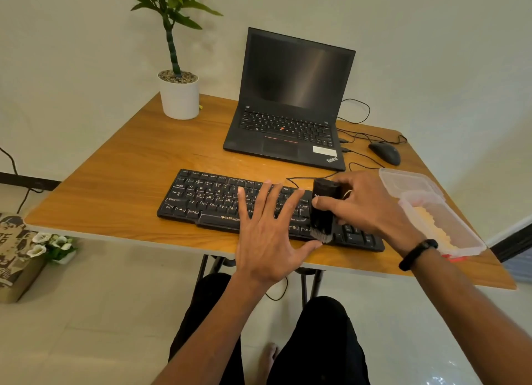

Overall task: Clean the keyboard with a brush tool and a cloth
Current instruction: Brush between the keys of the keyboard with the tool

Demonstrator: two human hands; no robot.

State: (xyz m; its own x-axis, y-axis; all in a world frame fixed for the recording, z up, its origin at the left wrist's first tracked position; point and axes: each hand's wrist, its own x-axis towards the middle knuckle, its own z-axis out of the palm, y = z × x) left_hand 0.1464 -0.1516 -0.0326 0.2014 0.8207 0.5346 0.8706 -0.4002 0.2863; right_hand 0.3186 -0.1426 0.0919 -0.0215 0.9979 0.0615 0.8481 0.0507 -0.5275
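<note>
One wooden table (121, 183) (pale walls behind) bears the keyboard (207, 200).

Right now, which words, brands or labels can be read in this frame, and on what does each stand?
"ZEBRONIC", cut off by the left hand: front edge of the black external keyboard.
"ThinkPad": palm rest corner of the black open laptop.
Single letters and "Ctrl", "Alt": keyboard keys; the rest are too small.
White sticker on the laptop, print on the brown box on the floor: unreadable.

bare forearms, black wristband (418, 253) (right), dark trousers (316, 341)
</note>
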